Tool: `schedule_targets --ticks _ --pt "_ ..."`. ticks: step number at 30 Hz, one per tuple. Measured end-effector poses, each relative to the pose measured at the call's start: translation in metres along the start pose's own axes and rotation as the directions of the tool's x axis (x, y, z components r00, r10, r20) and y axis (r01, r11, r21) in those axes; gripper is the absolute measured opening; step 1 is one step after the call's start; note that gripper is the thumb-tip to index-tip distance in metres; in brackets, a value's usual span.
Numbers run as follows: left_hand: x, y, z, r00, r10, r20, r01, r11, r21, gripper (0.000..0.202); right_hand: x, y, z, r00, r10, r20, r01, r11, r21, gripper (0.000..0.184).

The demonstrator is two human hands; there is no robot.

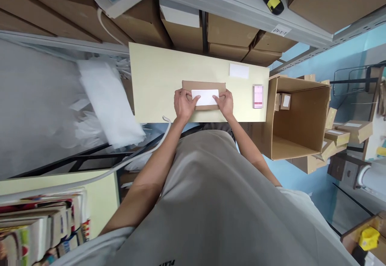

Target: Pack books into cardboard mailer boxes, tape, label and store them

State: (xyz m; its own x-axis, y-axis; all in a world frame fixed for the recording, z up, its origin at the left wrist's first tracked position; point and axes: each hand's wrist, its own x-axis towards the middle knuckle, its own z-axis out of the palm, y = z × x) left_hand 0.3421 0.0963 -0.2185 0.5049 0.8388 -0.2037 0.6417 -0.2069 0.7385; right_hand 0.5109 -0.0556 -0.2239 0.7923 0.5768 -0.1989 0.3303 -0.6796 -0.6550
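Note:
A flat brown cardboard box (203, 85) lies on the pale yellow tabletop (157, 85) in front of me. On its upper face sits a white label (205, 97). My left hand (185, 104) is closed around the left end of the box, its thumb on the label's left edge. At the opposite end, my right hand (225, 103) grips the box the same way, with its thumb on the label's right edge. The undersides of my fingers are hidden, as is the underside of the box.
On the table's right lie a phone (257, 96) and a white paper slip (239, 71). A large open carton (297, 117) stands beyond the right edge. White packing sheets (105, 97) hang at left. A shelf beam (217, 0) crosses above; a pale hose (144, 153) runs left.

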Motion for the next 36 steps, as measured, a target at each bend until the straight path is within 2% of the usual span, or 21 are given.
schedule_targets --ticks 2,7,11,14,16,17,19,21,23,24,28,32,36 --pt "0.003 0.002 0.001 0.999 -0.016 -0.028 0.016 1.000 0.011 0.028 -0.001 -0.001 0.006 0.998 0.029 -0.054 -0.028 0.999 0.019 0.030" --pt "0.015 0.001 -0.001 0.991 -0.096 -0.093 0.098 0.995 0.021 0.034 0.004 -0.001 0.016 0.985 0.074 -0.156 -0.069 0.997 0.035 0.033" --pt "0.023 -0.006 -0.002 0.989 -0.115 -0.091 0.116 0.993 0.007 0.031 0.010 -0.001 0.017 0.978 0.081 -0.195 -0.079 0.997 0.018 0.037" --pt "0.022 -0.005 0.001 0.991 -0.083 -0.109 0.085 0.996 0.010 0.029 0.013 -0.005 0.014 0.977 0.107 -0.186 -0.112 0.994 -0.018 0.039" --pt "0.016 0.000 0.003 0.992 0.008 -0.129 -0.004 0.999 0.032 0.034 0.012 -0.011 0.009 0.981 0.080 -0.178 -0.094 0.993 -0.071 0.042" --pt "0.012 0.004 0.004 0.989 0.088 -0.120 -0.082 0.995 0.053 0.040 0.009 -0.015 0.007 0.985 0.029 -0.168 -0.048 0.993 -0.109 0.045" --pt "0.001 0.012 0.007 0.957 0.290 -0.030 -0.286 0.954 0.091 0.052 0.001 -0.023 0.003 0.985 -0.137 -0.104 0.115 0.975 -0.190 0.055" --pt "-0.011 0.017 0.011 0.879 0.458 0.135 -0.471 0.879 0.082 0.060 -0.012 -0.029 0.002 0.957 -0.288 0.038 0.289 0.926 -0.243 0.065" --pt "-0.021 0.017 0.016 0.804 0.524 0.280 -0.559 0.827 0.055 0.066 -0.026 -0.032 0.003 0.926 -0.328 0.189 0.371 0.887 -0.276 0.070" --pt "-0.025 0.015 0.017 0.784 0.527 0.330 -0.572 0.818 0.054 0.068 -0.031 -0.032 0.003 0.917 -0.317 0.244 0.381 0.877 -0.294 0.071" --pt "-0.031 0.005 0.017 0.779 0.474 0.411 -0.559 0.822 0.112 0.076 -0.042 -0.027 0.001 0.911 -0.271 0.310 0.373 0.863 -0.340 0.075" --pt "-0.030 0.004 0.011 0.808 0.415 0.418 -0.521 0.835 0.179 0.082 -0.041 -0.028 -0.004 0.907 -0.267 0.326 0.377 0.860 -0.344 0.075" --pt "-0.030 0.007 0.008 0.811 0.396 0.432 -0.514 0.834 0.201 0.081 -0.042 -0.032 -0.005 0.914 -0.234 0.331 0.353 0.861 -0.366 0.074"
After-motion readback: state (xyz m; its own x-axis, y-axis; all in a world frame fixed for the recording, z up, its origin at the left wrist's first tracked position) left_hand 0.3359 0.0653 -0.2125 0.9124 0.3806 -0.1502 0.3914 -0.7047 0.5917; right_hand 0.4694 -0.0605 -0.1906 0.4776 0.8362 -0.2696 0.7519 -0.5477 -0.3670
